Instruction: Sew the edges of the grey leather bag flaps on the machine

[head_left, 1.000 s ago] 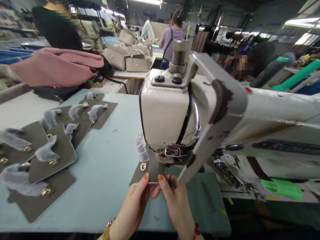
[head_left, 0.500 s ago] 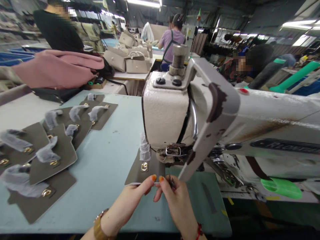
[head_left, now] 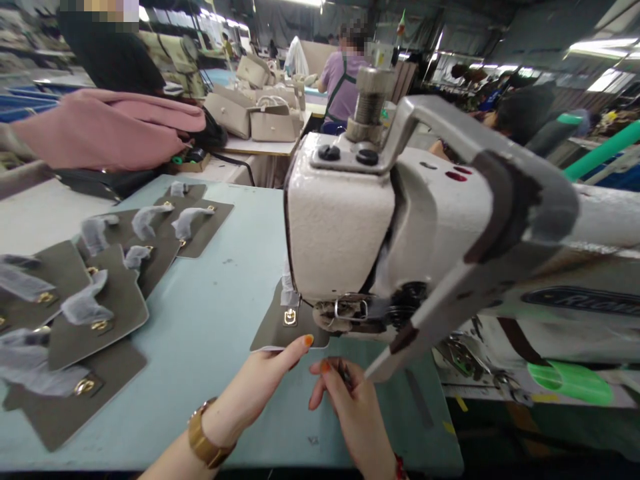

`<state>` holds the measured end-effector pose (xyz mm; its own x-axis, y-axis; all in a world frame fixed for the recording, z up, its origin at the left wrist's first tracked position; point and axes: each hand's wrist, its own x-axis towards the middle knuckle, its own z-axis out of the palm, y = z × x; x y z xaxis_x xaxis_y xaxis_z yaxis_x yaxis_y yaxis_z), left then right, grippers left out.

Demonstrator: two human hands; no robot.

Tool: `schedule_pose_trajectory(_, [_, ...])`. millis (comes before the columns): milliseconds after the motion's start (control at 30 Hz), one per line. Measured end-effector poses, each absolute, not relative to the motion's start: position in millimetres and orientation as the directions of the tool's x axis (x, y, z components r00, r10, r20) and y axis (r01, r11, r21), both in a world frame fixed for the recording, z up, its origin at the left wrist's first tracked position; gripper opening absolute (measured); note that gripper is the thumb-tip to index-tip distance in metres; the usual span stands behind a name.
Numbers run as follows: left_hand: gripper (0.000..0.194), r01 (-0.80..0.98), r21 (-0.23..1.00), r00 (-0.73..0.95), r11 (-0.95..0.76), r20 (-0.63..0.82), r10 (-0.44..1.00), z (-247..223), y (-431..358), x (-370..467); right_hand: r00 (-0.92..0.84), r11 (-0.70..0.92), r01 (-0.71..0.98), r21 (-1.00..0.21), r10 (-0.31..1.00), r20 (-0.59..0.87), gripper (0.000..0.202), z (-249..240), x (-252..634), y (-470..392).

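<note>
Toward the right side of the tabletop (head_left: 215, 300), one grey-brown panel (head_left: 270, 332) lies flat, its far part under the sewing machine head (head_left: 340, 220). Gold clasp (head_left: 290, 317) and wrapped strap (head_left: 289, 291) face up on it. Left hand (head_left: 270, 365) at the panel's near edge: thumb pressed on top, other fingers hidden, looks like a light pinch. Right hand (head_left: 354, 403) just nearer the front edge, half curled, thumb and index close together, apart from the panel; small dark metal tool (head_left: 345, 375) tucked in the fingers, exact type can't tell. More panels (head_left: 107, 320) overlap along the left edge. Step in hand, likely: lining up the panel for stitching; needle hidden. Next move probably calls for both hands guiding it flat, edge straight, strap clear, fingertips off the needle.
</note>
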<state>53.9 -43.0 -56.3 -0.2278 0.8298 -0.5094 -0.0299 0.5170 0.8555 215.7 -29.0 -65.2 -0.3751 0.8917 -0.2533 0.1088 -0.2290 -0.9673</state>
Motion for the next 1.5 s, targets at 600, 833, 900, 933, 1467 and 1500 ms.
schedule_pose_trajectory(600, [0.031,0.060,0.876,-0.324,0.478,-0.436,0.839,-42,-17,49,-0.404,-0.215,0.288,-0.933,0.856,-0.322,0.035,-106,219,-42])
schedule_pose_trajectory(833, [0.031,0.254,0.935,-0.265,0.247,-0.178,0.948,-42,-10,43,-0.405,-0.217,0.298,-0.930,0.853,-0.329,0.032,-107,217,-43])
schedule_pose_trajectory(900, [0.031,0.277,0.946,-0.217,0.167,-0.107,0.970,-43,-9,43,-0.407,-0.212,0.293,-0.932,0.855,-0.322,0.032,-107,217,-43])
schedule_pose_trajectory(933, [0.031,0.276,0.950,-0.215,0.149,-0.090,0.972,-43,-9,42,-0.410,-0.208,0.289,-0.935,0.855,-0.317,0.032,-107,217,-42])
schedule_pose_trajectory(1467, [0.029,0.216,0.965,-0.301,0.147,-0.078,0.951,-43,-8,51,-0.416,-0.207,0.281,-0.937,0.854,-0.314,0.034,-103,218,-44])
schedule_pose_trajectory(1500, [0.030,0.216,0.963,-0.317,0.159,-0.085,0.945,-45,-9,53,-0.419,-0.203,0.278,-0.939,0.854,-0.308,0.034,-103,218,-43])
